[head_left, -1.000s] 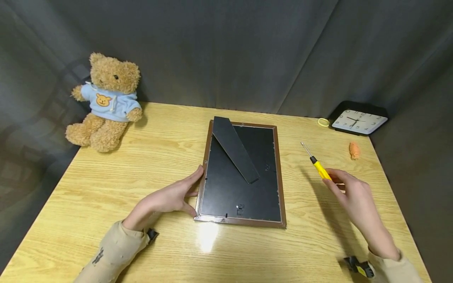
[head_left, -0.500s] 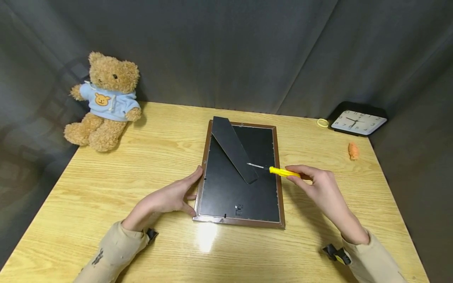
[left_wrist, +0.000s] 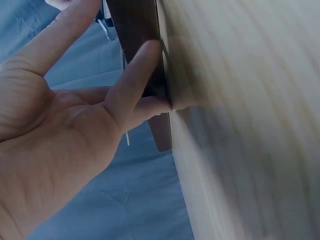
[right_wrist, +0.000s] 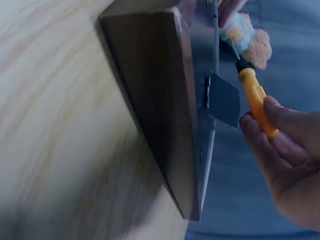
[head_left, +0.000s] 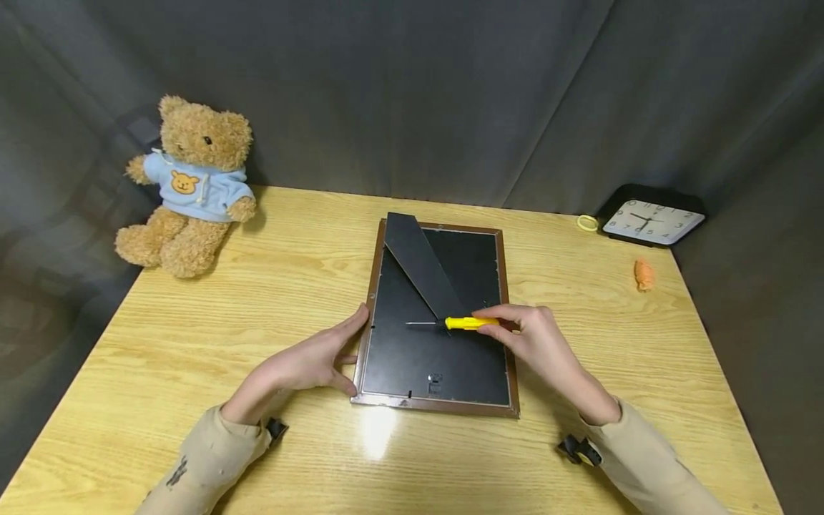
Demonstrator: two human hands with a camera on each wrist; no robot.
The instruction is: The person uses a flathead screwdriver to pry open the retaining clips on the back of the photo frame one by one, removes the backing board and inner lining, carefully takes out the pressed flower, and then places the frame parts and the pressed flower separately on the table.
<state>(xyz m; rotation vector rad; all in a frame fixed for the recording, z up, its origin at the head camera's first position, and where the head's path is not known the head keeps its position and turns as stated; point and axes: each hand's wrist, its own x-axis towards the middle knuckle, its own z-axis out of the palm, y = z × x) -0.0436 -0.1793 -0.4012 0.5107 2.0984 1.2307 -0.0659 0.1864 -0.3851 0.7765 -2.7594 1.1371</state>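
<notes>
A big table [head_left: 309, 250] spans the bottom of the head view. A picture frame [head_left: 402, 350] lies back side up in the middle. A teddy bear [head_left: 196, 193] sits at the upper left. The left hand [head_left: 315, 357] touches the frame's left edge, fingers apart. The right hand [head_left: 534, 332] pinches a yellow screwdriver [head_left: 465, 323] over the frame.

Remotely, I see a teddy bear [head_left: 199, 193] at the table's [head_left: 309, 257] far left corner, a clock [head_left: 653, 219], yellow ring [head_left: 587, 229] and orange object [head_left: 643, 275] near its far right.
</notes>
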